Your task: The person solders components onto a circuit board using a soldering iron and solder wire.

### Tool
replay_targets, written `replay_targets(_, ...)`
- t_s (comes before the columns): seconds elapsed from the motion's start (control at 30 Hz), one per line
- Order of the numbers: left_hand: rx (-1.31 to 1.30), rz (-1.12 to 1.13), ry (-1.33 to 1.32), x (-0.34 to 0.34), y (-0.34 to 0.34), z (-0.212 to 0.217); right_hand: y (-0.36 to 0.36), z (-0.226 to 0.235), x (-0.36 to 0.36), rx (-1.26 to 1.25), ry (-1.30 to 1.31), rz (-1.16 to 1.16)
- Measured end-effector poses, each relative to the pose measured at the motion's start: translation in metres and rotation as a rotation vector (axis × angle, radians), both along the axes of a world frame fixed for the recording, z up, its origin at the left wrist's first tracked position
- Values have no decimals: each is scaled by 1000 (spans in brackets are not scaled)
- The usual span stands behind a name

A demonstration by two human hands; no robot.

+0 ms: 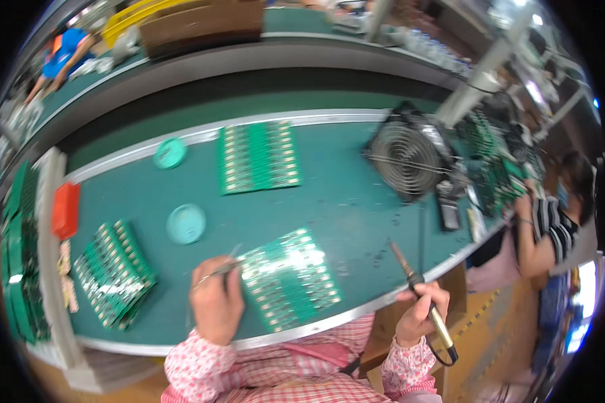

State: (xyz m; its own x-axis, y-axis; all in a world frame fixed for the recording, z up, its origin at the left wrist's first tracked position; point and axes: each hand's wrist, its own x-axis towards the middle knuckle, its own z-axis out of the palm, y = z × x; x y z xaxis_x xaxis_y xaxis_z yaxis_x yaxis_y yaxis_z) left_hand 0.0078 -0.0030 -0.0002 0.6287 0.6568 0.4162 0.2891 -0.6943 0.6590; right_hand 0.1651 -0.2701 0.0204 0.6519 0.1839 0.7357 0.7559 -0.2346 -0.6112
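Pink checked apron (286, 387) is closest to the camera, bunched up at the bench edge, with flowery cuffs on both arms. Left hand (216, 299) is curled up pretty tight, thumb and fingers pinching some thin metallic tool (226, 268) right by the board's left edge. It's too blurry to say exactly what the tool is, and I can't tell if the hand actually touches the board. Right hand (421, 314) is wrapped around a soldering iron (441, 329), pen-style, tip pointing up and away over the bench, well apart from the board.

As for the green circuit board (290, 281), it's lying flat on the teal benchtop (363, 248) near the front edge, between the hands and turned a bit askew. Rows of shiny pads run down it, plus a bright glare patch up top. More boards are piled to the left (114, 275), fwiw.
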Motion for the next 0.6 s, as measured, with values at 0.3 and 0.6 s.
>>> replay_targets(0.3,-54,-23,-30,1,1,-1,-40,26,166,-184,-46,-322)
replay_targets(0.6,12,9,-1,-2,1,-2,-6,10,67,66,120,-241)
